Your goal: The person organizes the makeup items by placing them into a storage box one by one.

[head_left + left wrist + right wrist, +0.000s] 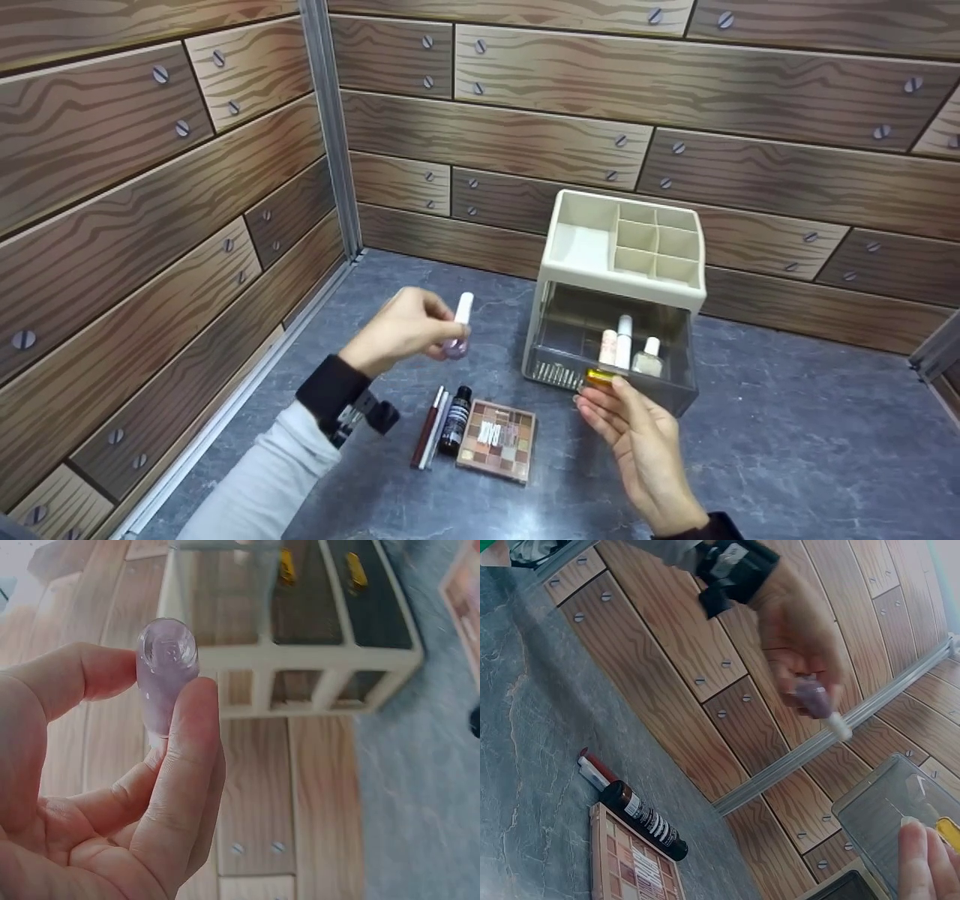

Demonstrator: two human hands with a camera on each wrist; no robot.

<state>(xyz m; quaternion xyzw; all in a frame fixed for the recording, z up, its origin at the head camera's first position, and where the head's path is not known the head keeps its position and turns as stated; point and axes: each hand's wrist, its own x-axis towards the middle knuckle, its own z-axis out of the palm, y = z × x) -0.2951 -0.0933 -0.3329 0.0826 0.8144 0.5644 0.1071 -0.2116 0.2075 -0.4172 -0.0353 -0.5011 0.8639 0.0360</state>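
Observation:
My left hand [409, 330] pinches a nail polish bottle [455, 347] with pale purple polish and a long white cap, held in the air left of the cream organizer [570, 271]. In the left wrist view, the bottle's glass base [169, 652] faces the camera between thumb and fingers. My right hand [637, 442] is at the pulled-out clear drawer [679, 386], its thumb and fingers gripping the gold handle [600, 376]. Inside the drawer stand a pinkish tube [607, 347], a white tube [624, 345] and a whitish nail polish bottle [647, 360].
On the grey marbled table lie an eyeshadow palette [497, 442], a dark bottle [455, 424] and two slim pencils [429, 427], left of the drawer. Divided compartments [656, 240] form the organizer's top. Wood-patterned walls [525, 112] stand behind and at the left.

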